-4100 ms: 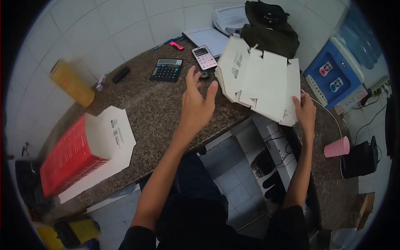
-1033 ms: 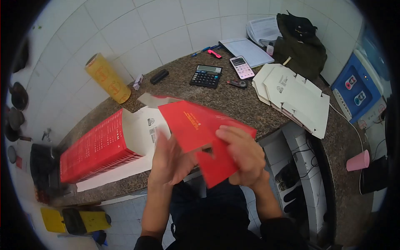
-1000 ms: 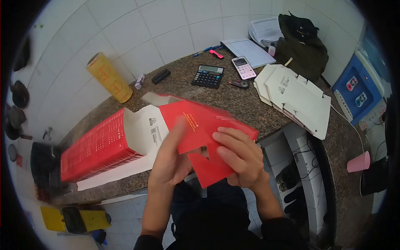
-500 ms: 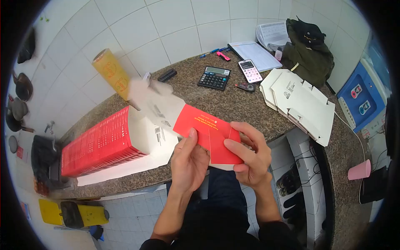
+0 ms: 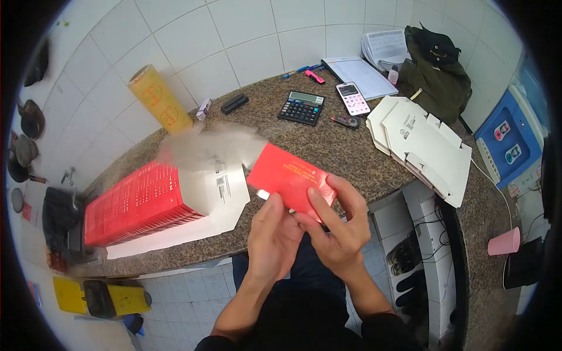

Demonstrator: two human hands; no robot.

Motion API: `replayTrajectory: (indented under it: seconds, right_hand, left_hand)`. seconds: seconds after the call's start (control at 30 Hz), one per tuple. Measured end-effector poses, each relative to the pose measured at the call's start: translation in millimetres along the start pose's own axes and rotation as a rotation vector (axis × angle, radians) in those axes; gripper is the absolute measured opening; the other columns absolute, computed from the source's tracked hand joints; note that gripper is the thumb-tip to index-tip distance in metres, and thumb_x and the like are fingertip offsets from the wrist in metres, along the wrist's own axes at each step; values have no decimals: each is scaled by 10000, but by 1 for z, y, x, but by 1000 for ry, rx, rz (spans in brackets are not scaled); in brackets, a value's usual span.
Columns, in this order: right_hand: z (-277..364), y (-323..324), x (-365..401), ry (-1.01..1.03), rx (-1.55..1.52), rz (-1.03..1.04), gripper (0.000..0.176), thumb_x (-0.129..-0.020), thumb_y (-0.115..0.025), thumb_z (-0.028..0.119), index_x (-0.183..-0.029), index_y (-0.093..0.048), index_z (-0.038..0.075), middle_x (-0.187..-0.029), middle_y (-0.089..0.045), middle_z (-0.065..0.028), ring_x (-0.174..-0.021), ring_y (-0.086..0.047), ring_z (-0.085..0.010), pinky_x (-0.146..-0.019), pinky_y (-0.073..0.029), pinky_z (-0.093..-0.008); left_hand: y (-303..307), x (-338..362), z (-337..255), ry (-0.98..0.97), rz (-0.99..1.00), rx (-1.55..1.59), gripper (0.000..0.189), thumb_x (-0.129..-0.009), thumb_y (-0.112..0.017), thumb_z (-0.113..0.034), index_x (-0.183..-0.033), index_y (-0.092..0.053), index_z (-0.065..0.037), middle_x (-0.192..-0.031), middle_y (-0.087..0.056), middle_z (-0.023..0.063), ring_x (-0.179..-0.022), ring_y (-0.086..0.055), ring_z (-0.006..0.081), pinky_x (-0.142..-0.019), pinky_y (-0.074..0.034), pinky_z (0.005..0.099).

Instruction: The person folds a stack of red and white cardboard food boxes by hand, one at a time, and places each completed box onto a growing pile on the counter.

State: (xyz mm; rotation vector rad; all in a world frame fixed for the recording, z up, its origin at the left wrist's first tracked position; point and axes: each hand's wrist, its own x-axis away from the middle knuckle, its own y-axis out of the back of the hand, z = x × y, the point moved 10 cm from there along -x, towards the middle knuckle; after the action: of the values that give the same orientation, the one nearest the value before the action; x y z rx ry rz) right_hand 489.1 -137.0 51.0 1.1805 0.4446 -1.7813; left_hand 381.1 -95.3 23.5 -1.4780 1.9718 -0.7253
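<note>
Both hands grip a cardboard box blank (image 5: 288,173) above the counter's front edge. Its near part is red with small yellow print, and its pale far flaps are smeared by motion. My left hand (image 5: 272,237) pinches the lower edge, thumb on the red face. At the red part's right end, my right hand (image 5: 339,225) has its fingers closed over a folded corner. To the left lies a long stack of red cardboard blanks (image 5: 134,205), beside a white printed cardboard piece (image 5: 231,190) partly covered by the blurred flaps.
White folded cardboard pieces (image 5: 424,140) lie at the right. Behind are a calculator (image 5: 301,107), a phone (image 5: 352,98), a clipboard (image 5: 360,78) and a green bag (image 5: 436,76). A yellow roll (image 5: 161,99) stands back left. A pink cup (image 5: 504,241) sits far right.
My right hand has moved left and down, and the red part's right end is now folded in further. The pale flaps have swung, uncovering a small box by the yellow roll.
</note>
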Motion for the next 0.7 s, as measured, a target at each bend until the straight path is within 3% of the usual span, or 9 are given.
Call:
replayTrajectory:
  seconds: [0.17,0.2,0.23,0.33,0.37,0.43,0.5,0.63,0.7]
  right_hand:
    - [22,-10,3,-13,134,80,432,-779,-832,249,-1149,-735,49,-1235,-590,-192,-1093,-614,-359,-882,-539,-436]
    - [16,-12,10,-12,35,121,409,-876,-749,259,-1219,-699,43,-1227,-587,-201,-1053,-621,-317,-858,-536,-420]
    - [8,-11,14,-13,37,122,409,-876,-749,259,-1219,-699,43,-1227,-587,-201,-1053,-621,-317,-858,-536,-420]
    - [-43,7,8,-458,-474,-162,343,-1001,-519,128,-1317,-620,39,-1146,-588,-196,-967,-601,-248,-781,-506,-352]
    - [-53,10,-2,-465,-466,-159,343,-1001,-519,128,-1317,-620,39,-1146,-588,-196,-967,-601,-248,-781,-506,-352]
    - [-54,22,-25,-284,-10,-32,305,-989,-564,139,-1258,-643,19,-1040,-565,-159,-883,-559,-237,-726,-477,-324]
    - [-49,21,-36,-265,56,20,293,-965,-606,135,-1232,-658,25,-988,-539,-140,-849,-529,-231,-705,-461,-325]
    - [-32,9,-32,-223,41,126,315,-860,-749,119,-1166,-705,56,-882,-479,-107,-802,-485,-220,-664,-427,-323]
    - [-25,7,-27,-185,64,164,332,-800,-805,102,-1120,-725,61,-841,-464,-86,-771,-481,-209,-644,-418,-318]
  left_hand:
    - [28,0,-12,-100,-60,-334,447,-1074,-455,-180,-1465,-327,-4,-1217,-647,151,-1122,-644,208,-975,-519,362]
    - [36,-2,-17,-136,-82,-379,478,-1065,-476,-142,-1480,-285,-2,-1150,-672,141,-1009,-654,155,-868,-527,303]
    - [42,-2,-23,-169,-105,-424,518,-1057,-496,-104,-1496,-243,-1,-1083,-697,132,-895,-663,103,-761,-536,245]
    - [38,2,-27,-60,31,-552,413,-1062,-473,-93,-1444,-370,24,-994,-705,119,-840,-647,78,-727,-518,231]
    - [34,6,-20,-2,113,-658,381,-1062,-466,-87,-1421,-419,32,-980,-706,117,-826,-646,77,-726,-513,225]
    - [32,8,-17,-40,123,-718,339,-1052,-475,-75,-1375,-482,27,-964,-713,105,-804,-649,84,-714,-512,230]
    - [26,7,-20,-139,145,-857,285,-1031,-494,-50,-1282,-608,19,-932,-727,81,-760,-653,98,-689,-511,240]
    - [13,-1,-30,-221,152,-1060,265,-1014,-509,-37,-1235,-649,5,-864,-722,92,-706,-643,99,-642,-501,248]
    - [1,1,-45,-516,104,-1228,253,-1011,-520,-46,-1209,-674,-12,-723,-680,91,-618,-602,68,-565,-465,241]
